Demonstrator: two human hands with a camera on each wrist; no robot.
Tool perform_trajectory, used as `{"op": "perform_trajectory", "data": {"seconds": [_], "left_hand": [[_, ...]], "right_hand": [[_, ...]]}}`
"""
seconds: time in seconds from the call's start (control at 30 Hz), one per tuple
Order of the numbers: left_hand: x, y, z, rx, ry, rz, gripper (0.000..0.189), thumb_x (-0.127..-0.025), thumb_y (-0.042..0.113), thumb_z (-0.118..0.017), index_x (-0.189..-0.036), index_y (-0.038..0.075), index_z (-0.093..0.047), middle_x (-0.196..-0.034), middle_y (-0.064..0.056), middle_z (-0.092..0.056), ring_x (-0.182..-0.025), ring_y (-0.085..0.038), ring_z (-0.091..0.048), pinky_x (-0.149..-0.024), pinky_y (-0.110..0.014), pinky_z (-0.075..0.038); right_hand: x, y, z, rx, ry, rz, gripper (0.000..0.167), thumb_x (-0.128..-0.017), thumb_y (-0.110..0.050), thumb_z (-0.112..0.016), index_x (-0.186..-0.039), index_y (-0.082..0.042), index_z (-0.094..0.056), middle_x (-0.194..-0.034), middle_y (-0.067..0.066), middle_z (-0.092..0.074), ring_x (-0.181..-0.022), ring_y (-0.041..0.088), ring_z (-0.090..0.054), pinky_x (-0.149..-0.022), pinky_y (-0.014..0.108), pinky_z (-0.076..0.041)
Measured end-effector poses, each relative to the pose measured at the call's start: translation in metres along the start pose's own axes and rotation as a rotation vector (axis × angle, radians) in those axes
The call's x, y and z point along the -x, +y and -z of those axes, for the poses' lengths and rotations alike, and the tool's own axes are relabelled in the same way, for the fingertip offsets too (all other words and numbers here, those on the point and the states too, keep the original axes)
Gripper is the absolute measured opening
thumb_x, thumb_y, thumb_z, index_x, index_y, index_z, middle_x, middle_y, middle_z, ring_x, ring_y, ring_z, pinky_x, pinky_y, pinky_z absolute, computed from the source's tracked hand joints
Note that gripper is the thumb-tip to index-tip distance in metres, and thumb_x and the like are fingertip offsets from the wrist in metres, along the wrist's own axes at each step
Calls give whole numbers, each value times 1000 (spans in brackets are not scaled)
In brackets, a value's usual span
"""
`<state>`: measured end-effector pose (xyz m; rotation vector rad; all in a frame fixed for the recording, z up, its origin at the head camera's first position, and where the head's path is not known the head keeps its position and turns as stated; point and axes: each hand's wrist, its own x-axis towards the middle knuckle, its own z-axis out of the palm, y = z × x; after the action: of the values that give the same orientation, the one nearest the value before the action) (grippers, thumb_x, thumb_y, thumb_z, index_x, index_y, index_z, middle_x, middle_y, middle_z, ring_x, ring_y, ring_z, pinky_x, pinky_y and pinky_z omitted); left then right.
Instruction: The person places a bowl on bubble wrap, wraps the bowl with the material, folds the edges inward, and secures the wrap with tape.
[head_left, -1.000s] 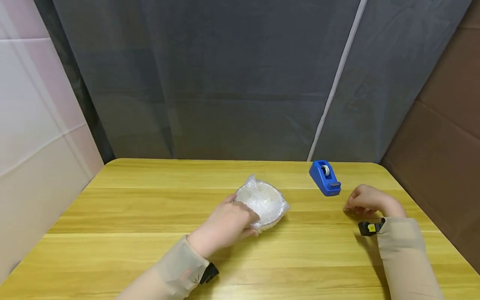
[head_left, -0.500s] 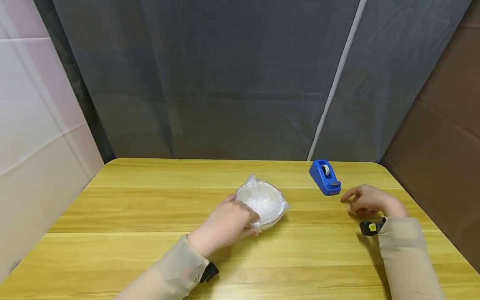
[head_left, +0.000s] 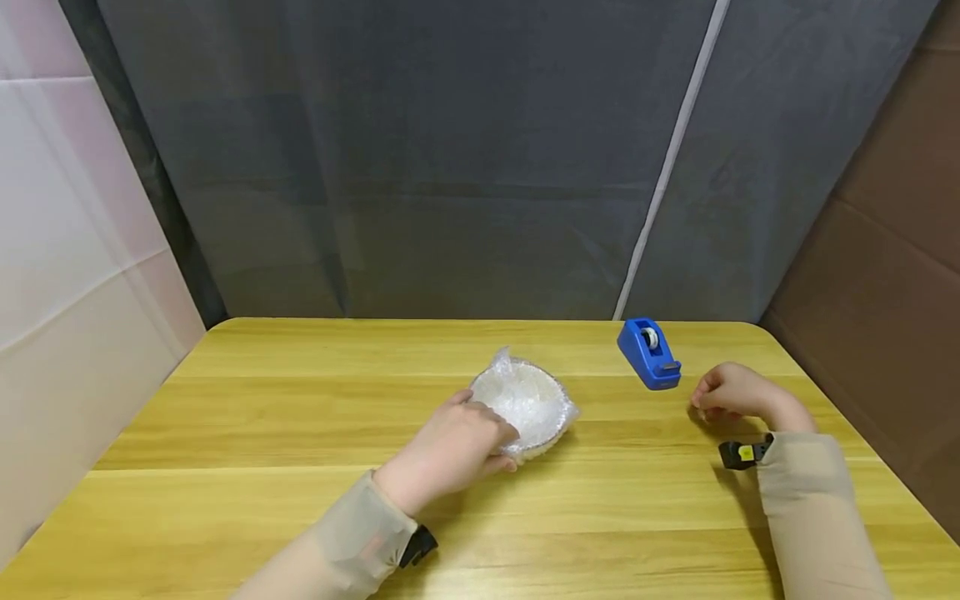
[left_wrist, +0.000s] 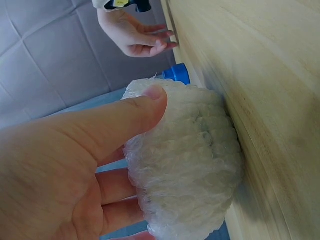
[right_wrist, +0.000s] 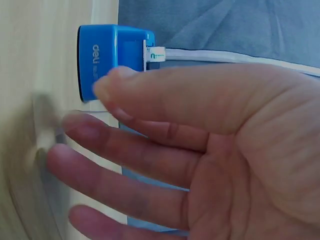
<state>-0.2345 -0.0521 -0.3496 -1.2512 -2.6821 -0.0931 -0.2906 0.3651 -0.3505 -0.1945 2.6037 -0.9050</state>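
A bowl wrapped in bubble wrap (head_left: 528, 408) rests upright on the table, its opening facing up. My left hand (head_left: 453, 446) grips its near-left rim. In the left wrist view the thumb lies on the outside of the bubble-wrapped bowl (left_wrist: 187, 150), with the other fingers on the inner side. My right hand (head_left: 738, 393) hovers low over the table at the right, thumb and index finger together. By those fingertips, in the right wrist view, I see a thin clear edge and a blurred translucent patch (right_wrist: 46, 120), which looks like a strip of clear tape. The remaining fingers (right_wrist: 125, 155) are loosely bent.
A blue tape dispenser (head_left: 649, 354) holding a roll of tape stands at the back right, just beyond my right hand. The wooden table (head_left: 300, 400) ends at a dark grey curtain (head_left: 450, 167) behind. A brown panel (head_left: 885, 242) borders the right side.
My right thumb and index finger spread apart half a second ago and are together again now. The left hand and the bowl have stayed in place.
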Motion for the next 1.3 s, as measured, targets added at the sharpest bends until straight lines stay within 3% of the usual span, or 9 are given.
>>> {"op": "perform_trajectory", "data": {"seconds": [0.23, 0.43, 0.63, 0.73, 0.93, 1.03, 1.13, 1.23, 1.3], "left_hand": [[0, 0, -1, 5, 2, 1, 26, -80, 43, -74, -94, 21, -74, -87, 8, -71, -86, -14, -65, -102, -54, -41], [-1, 0, 1, 1, -4, -1, 26, -81, 44, -74, -94, 22, -74, -86, 8, -70, -86, -14, -65, -102, -53, -41], [-1, 1, 2, -8, -10, -2, 26, -81, 44, -74, -95, 22, -74, -86, 8, -70, -87, -14, -65, -102, -52, -42], [0, 1, 2, -10, -10, -2, 26, -81, 44, -73, -95, 22, -74, -86, 9, -70, -86, -14, -65, -101, -51, -42], [0, 0, 0, -17, 3, -3, 27, -81, 45, -73, -95, 22, -74, -86, 8, -71, -86, -14, -65, -100, -49, -44], [0, 1, 0, -17, 7, -7, 27, -80, 46, -73, -94, 22, -74, -85, 9, -70, -84, -13, -65, -99, -48, -45], [0, 0, 0, -16, 12, -10, 27, -80, 46, -73, -93, 22, -74, -83, 9, -70, -82, -12, -64, -98, -47, -46], [0, 0, -1, -14, 16, -11, 26, -80, 46, -74, -92, 22, -74, -81, 9, -69, -80, -11, -63, -95, -44, -47], [0, -1, -1, -13, 16, -10, 26, -80, 45, -74, -92, 22, -74, -80, 10, -68, -79, -11, -63, -94, -43, -48]], "right_hand": [[-1, -5, 3, -1, 135, 45, 15, -90, -3, -57, -94, 11, -61, -77, 8, -65, -69, 21, -60, -62, 35, -55], [-4, -9, 2, -21, 208, 95, 26, -93, -3, -57, -111, 15, -61, -86, 12, -69, -75, 24, -64, -67, 34, -56], [-6, -10, 0, -104, 280, 118, 31, -101, -7, -46, -117, 18, -56, -83, 14, -66, -73, 20, -64, -70, 36, -58], [-6, -10, -2, -141, 305, 95, 34, -104, -12, -41, -115, 17, -54, -71, 10, -57, -62, 18, -58, -61, 33, -57], [-11, -9, -7, -85, 321, 50, 37, -105, -18, -31, -107, 12, -52, -59, 1, -42, -46, 15, -43, -44, 31, -41], [-12, -9, -8, -50, 389, 51, 37, -102, -19, -28, -86, 4, -52, -57, 0, -41, -47, 16, -41, -46, 31, -38], [-12, -9, -7, -3, 480, 39, 43, -102, -26, -26, -66, -8, -43, -55, 0, -39, -48, 19, -37, -48, 32, -34], [-12, -9, -7, 19, 524, 2, 52, -103, -39, -27, -62, -10, -39, -55, 3, -39, -51, 22, -37, -49, 34, -34], [-13, -8, -8, 36, 503, -11, 58, -104, -44, -27, -68, -3, -46, -62, 10, -46, -57, 27, -43, -53, 37, -38]]}}
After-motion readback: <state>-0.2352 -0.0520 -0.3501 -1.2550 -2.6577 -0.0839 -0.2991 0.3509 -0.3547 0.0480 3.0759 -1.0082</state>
